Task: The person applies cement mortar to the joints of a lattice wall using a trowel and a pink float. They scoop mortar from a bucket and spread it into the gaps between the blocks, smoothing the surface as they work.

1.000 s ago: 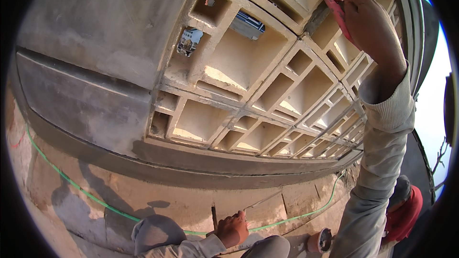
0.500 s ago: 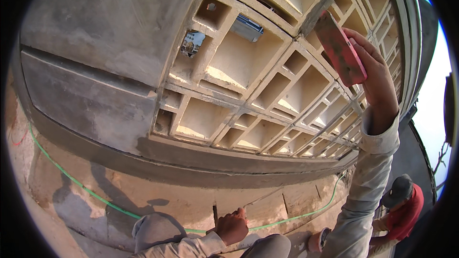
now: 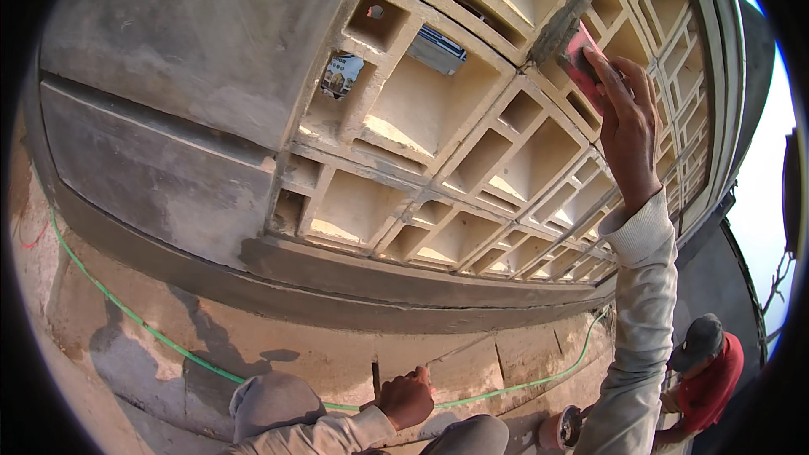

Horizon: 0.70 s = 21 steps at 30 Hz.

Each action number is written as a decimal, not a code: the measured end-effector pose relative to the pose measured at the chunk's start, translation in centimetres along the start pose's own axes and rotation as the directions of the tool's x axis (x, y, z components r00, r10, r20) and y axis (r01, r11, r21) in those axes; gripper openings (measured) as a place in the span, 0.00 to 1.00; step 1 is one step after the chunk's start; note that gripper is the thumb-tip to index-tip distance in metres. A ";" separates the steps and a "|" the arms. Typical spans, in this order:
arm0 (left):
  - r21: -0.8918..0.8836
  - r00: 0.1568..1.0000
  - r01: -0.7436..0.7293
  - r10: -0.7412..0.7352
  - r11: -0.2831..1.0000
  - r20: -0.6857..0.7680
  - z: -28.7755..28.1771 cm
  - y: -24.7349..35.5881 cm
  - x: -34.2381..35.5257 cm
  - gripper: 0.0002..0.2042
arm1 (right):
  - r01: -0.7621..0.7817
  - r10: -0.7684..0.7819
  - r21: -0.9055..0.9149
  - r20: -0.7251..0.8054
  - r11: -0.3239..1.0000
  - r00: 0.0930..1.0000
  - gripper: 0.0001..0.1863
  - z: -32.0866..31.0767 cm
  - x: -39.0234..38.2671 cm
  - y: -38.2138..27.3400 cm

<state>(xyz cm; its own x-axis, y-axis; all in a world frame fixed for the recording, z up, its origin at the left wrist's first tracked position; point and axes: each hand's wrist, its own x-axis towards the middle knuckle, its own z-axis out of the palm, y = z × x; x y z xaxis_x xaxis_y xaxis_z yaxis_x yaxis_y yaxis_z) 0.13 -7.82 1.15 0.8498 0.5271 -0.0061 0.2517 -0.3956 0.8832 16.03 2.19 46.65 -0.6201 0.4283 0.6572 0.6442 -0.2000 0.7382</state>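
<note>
My right hand (image 3: 632, 122) is raised at the upper right, gripping a flat pink rectangular slab (image 3: 581, 40) smeared with grey. Fingers lie over its stained face, and its far edge is at the mortar joint (image 3: 566, 25) between pale openwork blocks (image 3: 447, 109). Whether it presses on the joint I cannot tell for sure. Low in the middle, my left hand (image 3: 406, 398) is closed between my knees, above the ground; what it holds, if anything, is hidden.
A smooth grey plastered wall (image 3: 168, 152) stands left, with a ledge (image 3: 362, 299) along the base. A green hose (image 3: 135, 320) crosses the paved ground. Beside my right forearm is a reddish bucket (image 3: 552, 431). At the lower right, a person in a red shirt (image 3: 715, 383) bends over.
My right hand has moved left and turned, bringing the pink slab up to the block joint, with fingers now across its face. My left hand has barely moved.
</note>
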 end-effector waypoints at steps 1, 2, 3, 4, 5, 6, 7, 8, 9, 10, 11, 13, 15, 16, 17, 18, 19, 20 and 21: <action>0.004 1.000 -0.007 0.007 1.000 0.003 -0.1 -0.1 0.0 0.15 | 0.011 -0.011 -0.008 -0.004 1.000 1.000 0.29 0.3 0.2 0.2; 0.007 1.000 -0.013 0.013 1.000 0.006 -0.1 -0.1 0.0 0.15 | 0.022 -0.022 -0.016 -0.008 1.000 1.000 0.30 0.5 0.4 0.3; 0.005 1.000 -0.009 0.009 1.000 0.013 -0.2 0.0 0.1 0.15 | 0.033 -0.033 -0.025 -0.012 0.999 0.999 0.31 0.8 0.6 0.4; 0.005 1.000 -0.004 0.004 1.000 0.021 -0.3 0.1 0.1 0.15 | 0.032 -0.032 -0.032 0.000 0.999 0.999 0.32 1.0 0.7 0.4; 0.004 1.000 0.001 -0.001 1.000 0.030 -0.3 0.1 0.1 0.15 | 0.031 -0.030 -0.040 0.012 0.999 0.999 0.33 1.2 0.9 0.3; 0.009 0.999 -0.002 0.002 1.000 0.034 -0.2 0.1 0.2 0.15 | 0.029 -0.028 -0.048 0.024 0.998 0.999 0.34 1.5 1.0 0.2; 0.014 0.999 -0.003 0.003 1.000 0.037 0.0 -0.1 0.3 0.15 | 0.032 -0.030 -0.060 0.026 0.998 0.999 0.34 1.8 1.1 0.2; 0.020 0.999 -0.005 0.004 1.000 0.041 0.1 -0.2 0.3 0.15 | 0.034 -0.032 -0.073 0.029 0.997 0.999 0.35 2.1 1.2 0.2; 0.025 0.999 0.013 -0.014 1.000 0.048 0.1 -0.2 0.4 0.16 | 0.036 -0.033 -0.087 0.031 0.996 0.999 0.35 2.2 1.1 0.2; 0.026 0.998 0.034 -0.036 0.999 0.053 0.2 -0.2 0.5 0.16 | 0.045 -0.041 -0.106 0.039 0.993 0.998 0.35 2.3 1.1 -0.1; 0.028 0.997 0.055 -0.056 0.998 0.058 0.2 -0.2 0.5 0.16 | 0.053 -0.048 -0.125 0.047 0.991 0.998 0.35 2.2 1.2 -0.3; 0.037 0.997 0.058 -0.060 0.998 0.055 0.5 -0.4 0.7 0.16 | 0.066 -0.052 -0.163 0.087 0.984 0.995 0.34 1.7 1.3 -0.4; 0.041 0.997 0.048 -0.050 0.998 0.052 0.5 -0.4 0.5 0.16 | 0.076 -0.047 -0.197 0.149 0.977 0.988 0.33 1.1 1.1 -0.2; 0.039 0.998 0.036 -0.038 0.999 0.050 0.4 -0.4 0.3 0.16 | 0.081 -0.045 -0.222 0.163 0.972 0.986 0.33 0.8 0.6 0.0; 0.031 0.999 0.021 -0.022 0.999 0.039 0.2 -0.2 0.3 0.16 | 0.094 -0.052 -0.246 0.172 0.965 0.984 0.34 0.4 0.2 0.4; 0.027 0.998 0.029 -0.030 0.999 0.055 0.0 0.0 0.2 0.16 | 0.107 -0.058 -0.270 0.182 0.957 0.982 0.34 0.0 -0.4 0.7; 0.020 0.997 0.038 -0.039 0.999 0.066 -0.4 0.2 0.1 0.16 | 0.100 -0.032 -0.327 0.207 0.940 0.978 0.31 -0.4 -0.9 0.8; 0.012 0.996 0.048 -0.049 0.999 0.076 -0.5 0.3 0.1 0.16 | 0.061 -0.016 -0.288 0.155 0.956 0.988 0.30 -0.6 -1.0 0.7; 0.005 0.997 0.051 -0.051 0.999 0.055 -0.3 0.1 0.2 0.16 | 0.024 0.002 -0.245 0.104 0.969 0.995 0.28 -0.9 -0.9 0.5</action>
<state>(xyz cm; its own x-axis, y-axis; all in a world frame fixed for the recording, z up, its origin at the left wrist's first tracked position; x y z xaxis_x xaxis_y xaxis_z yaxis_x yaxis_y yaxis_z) 0.13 -7.52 1.39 0.8600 0.5044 -0.0774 0.2974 -0.3721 0.8792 16.49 0.89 46.58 -0.5693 0.5170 0.6393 0.4998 -0.3997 0.7684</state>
